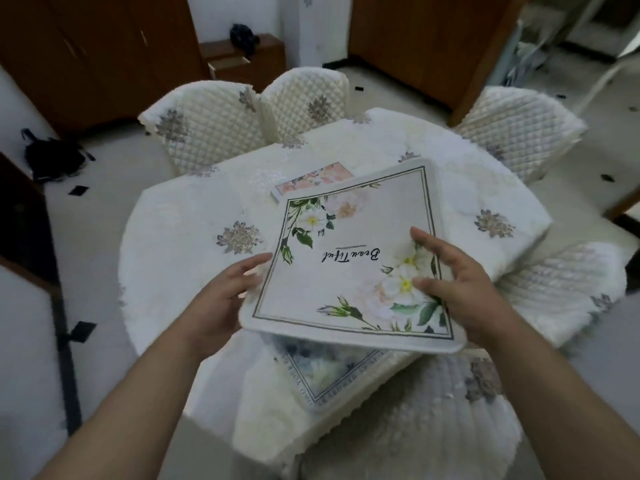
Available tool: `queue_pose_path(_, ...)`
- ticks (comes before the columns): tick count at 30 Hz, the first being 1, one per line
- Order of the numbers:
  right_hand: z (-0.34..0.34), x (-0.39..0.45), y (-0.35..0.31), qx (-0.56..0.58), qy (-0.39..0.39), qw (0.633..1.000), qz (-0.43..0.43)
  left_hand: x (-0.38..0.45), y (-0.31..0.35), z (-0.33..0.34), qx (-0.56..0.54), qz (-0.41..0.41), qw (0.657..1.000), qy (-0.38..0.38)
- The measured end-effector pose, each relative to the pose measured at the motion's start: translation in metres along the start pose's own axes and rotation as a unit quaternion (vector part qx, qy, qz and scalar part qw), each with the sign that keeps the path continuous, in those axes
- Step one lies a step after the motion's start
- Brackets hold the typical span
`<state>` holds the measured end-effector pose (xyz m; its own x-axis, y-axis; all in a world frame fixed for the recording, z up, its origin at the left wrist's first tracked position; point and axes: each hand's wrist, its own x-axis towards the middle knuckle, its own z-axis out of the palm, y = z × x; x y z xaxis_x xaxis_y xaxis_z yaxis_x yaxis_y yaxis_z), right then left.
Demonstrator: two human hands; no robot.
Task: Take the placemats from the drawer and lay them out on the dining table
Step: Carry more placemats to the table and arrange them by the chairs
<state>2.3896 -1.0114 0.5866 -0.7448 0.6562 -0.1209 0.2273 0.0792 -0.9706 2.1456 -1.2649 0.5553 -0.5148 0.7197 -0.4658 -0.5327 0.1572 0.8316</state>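
Head view, looking down over my two bare forearms at a round tabletop (194, 216) covered in a cream quilted cloth with grey embroidered flowers. I hold a square white placemat (349, 258) up over the near half of the tabletop, tilted, with one corner pointing away from me. It has a thin dark border line, white and pale pink flowers with green leaves in two opposite corners, and the word "Beautiful" in script, upside down from where I stand.

My left hand (221, 292) grasps the placemat's left edge, fingers (254, 263) curled around and under it. My right hand (460, 289) grips its right edge near the flower print, thumb lying on top and the other fingers (424, 237) spread over the upper face.

Two more placemats lie on the tabletop. A pink floral placemat (311, 178) sits near the middle, its near part hidden behind the one I hold. A blue-grey floral placemat (329, 372) with lettering along its border lies at the near edge, directly below the held one and partly covered by it.

Quilted cream chairs (207, 123) stand around the far, right and near sides. Dark wooden cabinets (86, 53) line the back wall, and a low unit between them has an open drawer (225, 65).
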Motion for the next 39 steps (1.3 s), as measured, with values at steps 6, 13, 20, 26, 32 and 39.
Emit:
queue_pose_path(6, 0.032, -0.06, -0.026, -0.07, -0.043, 0.996, -0.016, -0.08, 0.001, -0.007, 0.178, 0.092, 0.979, 0.038)
queue_pose_path(13, 0.098, -0.074, -0.027, -0.285, -0.127, 0.948, -0.062, -0.152, -0.035, -0.026, 0.239, 0.15, 0.937, 0.204)
queue_pose_path(20, 0.183, -0.081, -0.043, -0.272, -0.2, 0.936, -0.096, -0.221, -0.047, -0.081, 0.208, 0.131, 0.916, 0.317)
queue_pose_path(26, 0.262, -0.058, -0.071, -0.289, -0.218, 0.925, -0.117, -0.241, -0.034, -0.147, 0.188, 0.152, 0.901, 0.359)
queue_pose_path(32, 0.363, -0.024, -0.092, -0.29, -0.21, 0.927, -0.113, -0.235, 0.003, -0.245, 0.177, 0.171, 0.897, 0.366)
queue_pose_path(39, 0.49, 0.022, -0.131, -0.283, -0.177, 0.938, -0.089, -0.208, 0.071, -0.382, 0.213, 0.175, 0.902, 0.333)
